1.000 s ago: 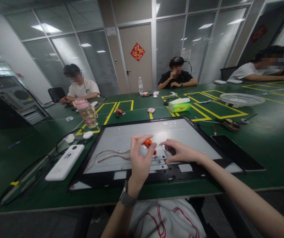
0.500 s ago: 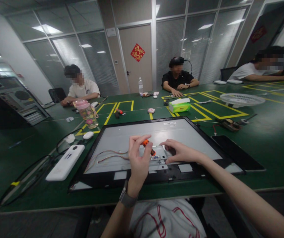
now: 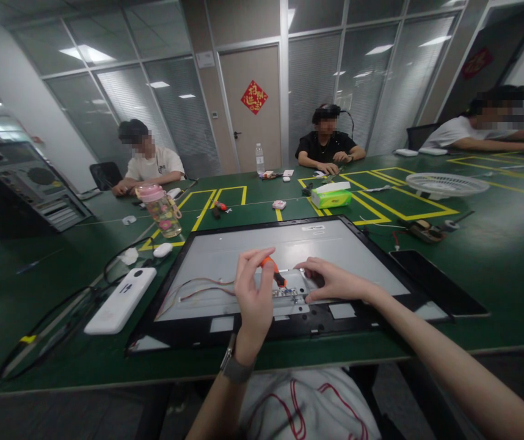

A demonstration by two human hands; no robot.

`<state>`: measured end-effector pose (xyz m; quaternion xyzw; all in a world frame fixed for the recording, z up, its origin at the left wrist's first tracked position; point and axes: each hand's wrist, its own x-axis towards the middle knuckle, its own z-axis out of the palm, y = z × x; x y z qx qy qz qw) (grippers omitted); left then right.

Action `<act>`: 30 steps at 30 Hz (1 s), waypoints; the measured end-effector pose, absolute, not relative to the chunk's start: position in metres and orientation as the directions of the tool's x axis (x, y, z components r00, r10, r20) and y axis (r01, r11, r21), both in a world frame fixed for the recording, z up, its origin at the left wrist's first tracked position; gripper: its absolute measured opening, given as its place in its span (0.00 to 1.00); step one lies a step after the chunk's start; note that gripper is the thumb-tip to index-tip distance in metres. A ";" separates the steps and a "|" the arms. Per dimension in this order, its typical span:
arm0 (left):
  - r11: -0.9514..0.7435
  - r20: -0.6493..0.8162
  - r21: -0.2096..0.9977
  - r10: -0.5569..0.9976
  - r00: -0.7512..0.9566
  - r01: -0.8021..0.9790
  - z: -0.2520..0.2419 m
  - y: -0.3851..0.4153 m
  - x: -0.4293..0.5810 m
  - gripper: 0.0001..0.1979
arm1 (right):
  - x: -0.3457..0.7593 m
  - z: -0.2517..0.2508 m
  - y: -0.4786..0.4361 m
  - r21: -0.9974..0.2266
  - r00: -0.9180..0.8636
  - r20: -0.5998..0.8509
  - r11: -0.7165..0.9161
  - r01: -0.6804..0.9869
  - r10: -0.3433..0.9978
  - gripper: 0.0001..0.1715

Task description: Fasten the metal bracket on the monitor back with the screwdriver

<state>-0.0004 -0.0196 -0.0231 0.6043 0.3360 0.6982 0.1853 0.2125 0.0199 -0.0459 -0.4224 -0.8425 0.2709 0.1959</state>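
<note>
Your left hand [image 3: 253, 293]: pinching orange screwdriver [image 3: 273, 270], tip down on small board [image 3: 286, 293]. Right hand [image 3: 333, 281]: fingers pressed flat beside it, steadying panel [image 3: 225, 256] on worktop [image 3: 495, 244]. Step: driving a screw, apparently. Next: keep tip seated, upright.

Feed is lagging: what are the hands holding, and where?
The left hand pinches a small orange screwdriver by its handle top; the right hand holds nothing, resting on the panel.

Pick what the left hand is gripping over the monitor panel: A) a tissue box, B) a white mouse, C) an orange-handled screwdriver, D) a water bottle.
C: the left hand pinches an orange-handled screwdriver, tip down at the small board on the monitor panel.
</note>
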 end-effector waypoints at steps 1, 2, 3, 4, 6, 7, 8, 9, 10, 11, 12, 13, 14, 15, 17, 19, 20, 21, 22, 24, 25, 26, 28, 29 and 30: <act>-0.698 0.706 0.706 0.684 -0.181 0.116 -0.023 -0.020 -0.001 0.13 | 0.213 -0.046 0.020 -0.620 -0.567 0.106 0.500 0.605 0.817 0.41; -0.687 0.690 0.722 0.707 -0.158 0.079 -0.023 -0.020 0.000 0.15 | 0.213 -0.047 0.020 -0.621 -0.567 0.109 0.502 0.603 0.816 0.41; -0.670 0.669 0.741 0.730 -0.137 0.044 -0.023 -0.021 0.000 0.16 | 0.214 -0.048 0.021 -0.624 -0.568 0.111 0.502 0.599 0.816 0.41; -0.651 0.648 0.759 0.752 -0.124 0.018 -0.024 -0.021 0.001 0.17 | 0.214 -0.048 0.021 -0.629 -0.566 0.111 0.498 0.597 0.817 0.41; -0.626 0.623 0.780 0.773 -0.119 0.014 -0.024 -0.021 0.002 0.16 | 0.214 -0.049 0.021 -0.638 -0.560 0.105 0.487 0.597 0.822 0.42; -0.628 0.628 0.777 0.769 -0.122 0.037 -0.025 -0.020 0.003 0.16 | 0.213 -0.049 0.020 -0.639 -0.557 0.100 0.482 0.599 0.825 0.42; -0.640 0.643 0.765 0.755 -0.131 0.071 -0.025 -0.020 0.003 0.15 | 0.213 -0.048 0.020 -0.638 -0.554 0.094 0.477 0.604 0.827 0.42; -0.654 0.663 0.749 0.736 -0.141 0.107 -0.024 -0.019 0.003 0.14 | 0.213 -0.048 0.020 -0.636 -0.553 0.089 0.474 0.608 0.829 0.42; -0.666 0.680 0.733 0.717 -0.151 0.138 -0.024 -0.018 0.002 0.13 | 0.212 -0.047 0.020 -0.634 -0.553 0.086 0.474 0.612 0.829 0.42; -0.674 0.692 0.722 0.704 -0.158 0.159 -0.023 -0.018 0.002 0.12 | 0.212 -0.046 0.020 -0.631 -0.556 0.084 0.476 0.612 0.827 0.42; -0.678 0.698 0.716 0.697 -0.164 0.167 -0.023 -0.018 0.001 0.10 | 0.212 -0.046 0.020 -0.631 -0.559 0.086 0.479 0.611 0.825 0.41; -0.678 0.697 0.717 0.698 -0.163 0.161 -0.022 -0.018 0.001 0.10 | 0.212 -0.046 0.019 -0.631 -0.560 0.089 0.482 0.608 0.824 0.41; -0.674 0.689 0.724 0.708 -0.155 0.143 -0.022 -0.018 0.000 0.11 | 0.212 -0.045 0.019 -0.632 -0.561 0.092 0.483 0.606 0.823 0.41; -0.667 0.676 0.737 0.723 -0.143 0.113 -0.022 -0.019 0.000 0.13 | 0.212 -0.045 0.019 -0.634 -0.560 0.095 0.483 0.604 0.823 0.41; -0.645 0.644 0.763 0.757 -0.116 0.027 -0.023 -0.021 0.001 0.15 | 0.213 -0.046 0.019 -0.638 -0.555 0.096 0.479 0.603 0.827 0.40; -0.633 0.629 0.773 0.772 -0.091 -0.031 -0.023 -0.022 0.002 0.14 | 0.213 -0.046 0.019 -0.637 -0.553 0.095 0.478 0.605 0.828 0.40; -0.645 0.641 0.764 0.763 -0.085 -0.028 -0.023 -0.022 0.002 0.13 | 0.212 -0.047 0.019 -0.635 -0.554 0.096 0.479 0.606 0.827 0.40; -0.662 0.659 0.750 0.748 -0.082 -0.010 -0.022 -0.023 0.002 0.11 | 0.212 -0.047 0.019 -0.632 -0.555 0.096 0.481 0.607 0.826 0.40; -0.678 0.677 0.735 0.731 -0.085 0.021 -0.022 -0.022 0.002 0.10 | 0.212 -0.047 0.019 -0.630 -0.556 0.096 0.483 0.608 0.826 0.40; -0.698 0.702 0.711 0.703 -0.111 0.080 -0.021 -0.022 0.002 0.09 | 0.212 -0.047 0.020 -0.628 -0.556 0.097 0.484 0.609 0.826 0.40; -0.700 0.707 0.707 0.695 -0.131 0.097 -0.020 -0.021 0.002 0.09 | 0.213 -0.048 0.020 -0.627 -0.556 0.097 0.485 0.610 0.825 0.39; -0.697 0.704 0.709 0.694 -0.147 0.107 -0.020 -0.021 0.001 0.08 | 0.213 -0.048 0.020 -0.626 -0.559 0.099 0.488 0.609 0.824 0.39; -0.683 0.691 0.722 0.703 -0.167 0.110 -0.021 -0.020 0.001 0.09 | 0.213 -0.049 0.021 -0.623 -0.567 0.107 0.500 0.602 0.817 0.40; -0.672 0.676 0.736 0.718 -0.166 0.088 -0.022 -0.020 0.001 0.11 | 0.213 -0.049 0.021 -0.621 -0.572 0.111 0.506 0.598 0.813 0.40; -0.655 0.654 0.754 0.739 -0.159 0.056 -0.023 -0.020 0.001 0.12 | 0.214 -0.049 0.021 -0.621 -0.576 0.113 0.510 0.595 0.810 0.41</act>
